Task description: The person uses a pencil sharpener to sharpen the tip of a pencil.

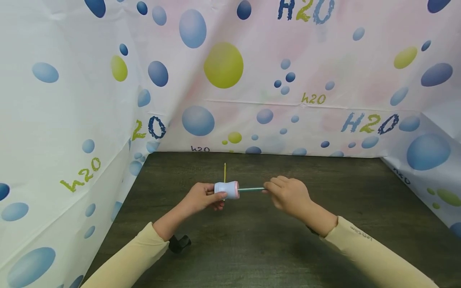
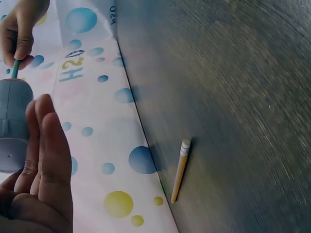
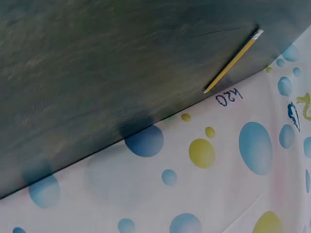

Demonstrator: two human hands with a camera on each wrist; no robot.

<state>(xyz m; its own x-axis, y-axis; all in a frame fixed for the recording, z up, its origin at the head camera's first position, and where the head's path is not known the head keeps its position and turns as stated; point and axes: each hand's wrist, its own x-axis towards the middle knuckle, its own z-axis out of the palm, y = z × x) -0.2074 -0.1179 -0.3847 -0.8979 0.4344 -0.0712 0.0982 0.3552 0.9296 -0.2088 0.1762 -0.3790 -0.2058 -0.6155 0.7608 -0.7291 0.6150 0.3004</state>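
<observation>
In the head view my left hand (image 1: 201, 198) grips a light blue, barrel-shaped pencil sharpener (image 1: 225, 189) with a pink rim, held sideways above the table. Out of its pink end runs a green pencil (image 1: 251, 189), its inner tip hidden. My right hand (image 1: 289, 196) pinches the pencil's other end. In the left wrist view the sharpener (image 2: 13, 116) shows at the left edge beside my fingers, with the green pencil (image 2: 15, 69) going into it. Neither hand nor sharpener appears in the right wrist view.
A yellow pencil (image 1: 225, 172) with a white eraser end lies on the dark wooden table (image 1: 288, 248), beyond the sharpener. White sheeting (image 1: 270, 80) with blue and green dots rises along the table's back and sides. Something small and black (image 1: 179, 243) is at my left wrist.
</observation>
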